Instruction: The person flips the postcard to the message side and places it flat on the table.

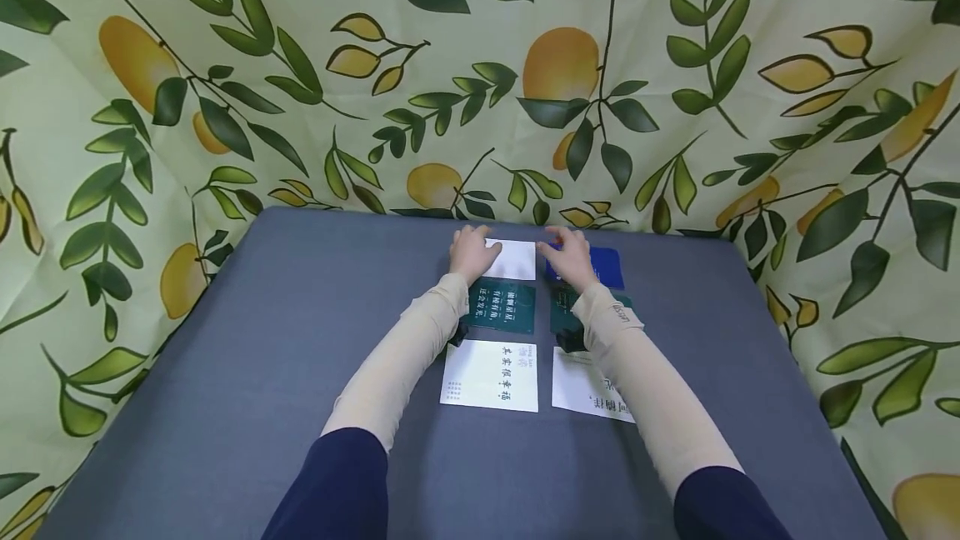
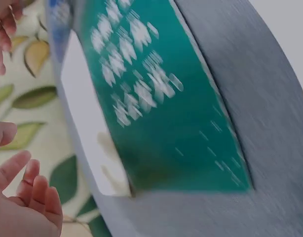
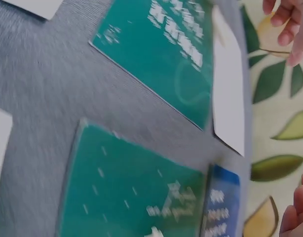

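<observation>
Forward reach left hand (image 1: 471,253) and right hand (image 1: 573,260) near a white card (image 1: 515,260) — fingers (image 2: 14,167) relaxed, apparently free.

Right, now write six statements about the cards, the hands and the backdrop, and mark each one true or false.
1. A blue card lies in the far row. True.
2. The right hand pinches a green card. False: the right hand holds no card.
3. The near-left white card bears printed writing. True.
4. All cards sit in one pile. False: they lie in two columns of three.
5. In the head view, the left hand overlaps the far white card. True.
6. The backdrop is plain. False: the backdrop shows leaves and fruit.
</observation>
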Demonstrator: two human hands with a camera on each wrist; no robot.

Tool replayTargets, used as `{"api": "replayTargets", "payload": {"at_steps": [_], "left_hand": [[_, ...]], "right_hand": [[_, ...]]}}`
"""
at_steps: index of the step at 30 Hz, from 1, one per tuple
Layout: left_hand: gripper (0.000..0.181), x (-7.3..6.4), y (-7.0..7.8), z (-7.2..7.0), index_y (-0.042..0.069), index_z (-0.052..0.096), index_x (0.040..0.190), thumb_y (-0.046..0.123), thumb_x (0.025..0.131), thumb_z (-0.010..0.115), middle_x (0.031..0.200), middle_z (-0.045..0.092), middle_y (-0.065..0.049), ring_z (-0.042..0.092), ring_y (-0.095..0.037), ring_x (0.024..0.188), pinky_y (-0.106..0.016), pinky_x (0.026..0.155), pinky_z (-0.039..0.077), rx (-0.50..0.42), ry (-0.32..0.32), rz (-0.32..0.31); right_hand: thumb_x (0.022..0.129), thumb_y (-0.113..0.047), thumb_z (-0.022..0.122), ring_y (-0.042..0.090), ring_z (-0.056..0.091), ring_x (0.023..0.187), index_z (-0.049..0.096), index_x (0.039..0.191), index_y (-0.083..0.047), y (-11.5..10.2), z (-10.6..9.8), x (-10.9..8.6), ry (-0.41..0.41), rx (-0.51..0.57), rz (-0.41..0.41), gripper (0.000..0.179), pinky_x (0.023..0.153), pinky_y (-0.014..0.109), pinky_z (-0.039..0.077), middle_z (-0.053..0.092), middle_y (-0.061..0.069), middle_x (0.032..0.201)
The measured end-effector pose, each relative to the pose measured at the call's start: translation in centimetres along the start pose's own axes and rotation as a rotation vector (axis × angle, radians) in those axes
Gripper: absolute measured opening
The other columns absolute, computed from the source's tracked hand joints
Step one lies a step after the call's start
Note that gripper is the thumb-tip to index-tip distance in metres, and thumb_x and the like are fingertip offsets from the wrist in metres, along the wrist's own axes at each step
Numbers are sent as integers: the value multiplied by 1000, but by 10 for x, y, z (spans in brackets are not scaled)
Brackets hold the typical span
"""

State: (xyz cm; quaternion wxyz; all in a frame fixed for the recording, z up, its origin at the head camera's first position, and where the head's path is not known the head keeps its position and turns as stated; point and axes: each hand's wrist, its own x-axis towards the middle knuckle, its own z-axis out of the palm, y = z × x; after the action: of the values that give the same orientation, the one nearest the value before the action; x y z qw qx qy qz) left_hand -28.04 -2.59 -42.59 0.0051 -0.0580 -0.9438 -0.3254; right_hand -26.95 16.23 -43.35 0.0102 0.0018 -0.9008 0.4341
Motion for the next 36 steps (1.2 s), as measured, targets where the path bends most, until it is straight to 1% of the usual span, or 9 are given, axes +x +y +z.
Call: {"api": "replayTargets", "payload": {"at_steps": [3,6,12,15,20,26,29,32,36], "left_hand": [[41,2,13,3,4,55,127,26,92,54,120,57,-17,46,-30,113,-41,98,35,-67,-25,68],[42,4,23,7,2,53,129,22,92,54,118,57,-18,50,-29,111,-38,99,36,-124,-58,111],[50,2,35,20,3,44,137,19,91,56,129,51,-19,52,-30,118,-37,96,46,-240,-172,108],[54,-1,37,29,3,38,140,17,91,57,136,47,-20,49,-31,124,-39,99,45,-354,-224,65],[56,-5,40,43,6,30,145,19,94,51,143,41,-19,43,-30,131,-42,106,38,-580,-301,-62],[59,-5,45,59,5,14,149,31,101,34,153,24,-16,26,-28,141,-37,116,24,-936,-443,-202],[60,-5,50,63,7,6,150,37,102,25,155,14,-20,16,-30,145,-36,118,17,-1090,-478,-274],[62,-5,53,66,10,4,151,43,101,21,155,10,-23,12,-32,145,-37,119,15,-1149,-447,-319],[63,-7,57,64,10,2,151,44,101,19,156,8,-22,10,-31,145,-36,119,14,-1155,-423,-332]], "right_hand": [[94,-27,54,37,41,118,44,137,-6,5,-16,-2,13,85,-4,49,96,49,40,41,22,128],[93,-29,55,36,45,116,43,137,-6,11,-30,-3,37,115,9,50,95,49,41,41,21,130],[94,-27,54,36,43,117,42,137,-5,30,-50,-10,94,75,81,51,99,50,38,42,22,131],[94,-25,53,37,41,120,40,138,-3,42,-56,-14,114,65,141,51,102,50,36,41,24,133],[95,-26,50,40,37,127,32,142,-1,59,-61,-20,103,61,254,56,107,51,33,36,26,139],[96,-28,47,41,34,133,18,147,-1,69,-66,-26,53,85,402,65,108,54,30,28,27,147],[96,-26,45,40,34,133,17,147,1,74,-68,-25,66,94,438,64,109,52,31,28,27,148],[96,-25,44,39,36,133,18,146,2,77,-70,-25,93,101,447,62,109,50,32,31,27,147],[97,-26,43,39,36,133,19,146,1,77,-72,-28,113,121,442,61,109,50,32,33,27,145]]}}
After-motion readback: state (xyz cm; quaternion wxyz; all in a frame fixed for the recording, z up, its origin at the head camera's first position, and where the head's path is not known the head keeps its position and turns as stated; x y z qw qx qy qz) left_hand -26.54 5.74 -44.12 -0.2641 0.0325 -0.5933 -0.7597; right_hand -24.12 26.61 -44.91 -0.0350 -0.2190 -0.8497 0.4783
